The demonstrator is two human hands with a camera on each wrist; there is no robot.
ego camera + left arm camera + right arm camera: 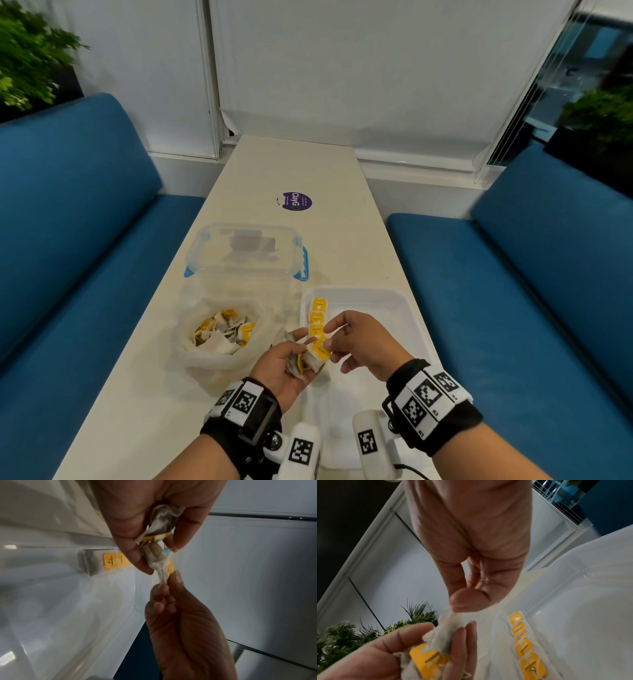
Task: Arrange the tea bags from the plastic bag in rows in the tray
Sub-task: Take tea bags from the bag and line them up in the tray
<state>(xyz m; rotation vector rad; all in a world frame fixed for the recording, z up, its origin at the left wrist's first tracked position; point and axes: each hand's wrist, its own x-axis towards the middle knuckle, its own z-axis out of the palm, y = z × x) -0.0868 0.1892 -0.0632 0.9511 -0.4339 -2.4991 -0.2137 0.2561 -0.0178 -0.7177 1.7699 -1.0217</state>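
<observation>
My left hand [297, 347] holds a small bunch of white tea bags [160, 523] with yellow tags over the tray's near left edge. My right hand [328, 337] pinches the corner of one tea bag [319, 348] from that bunch; the pinch [163, 586] shows in the left wrist view. In the right wrist view my right hand [458, 608] grips the tea bag's [448, 626] top while the left hand [450, 630] holds its lower part. A row of tea bags [317, 317] lies along the left wall of the white tray [383, 298]. The plastic bag [191, 342] of tea bags sits to the left.
A clear lidded box with blue clips [246, 250] stands behind the plastic bag. A purple sticker [294, 201] lies farther back on the cream table [137, 394]. Blue benches [68, 222] flank the table. Most of the tray's floor [590, 622] is bare.
</observation>
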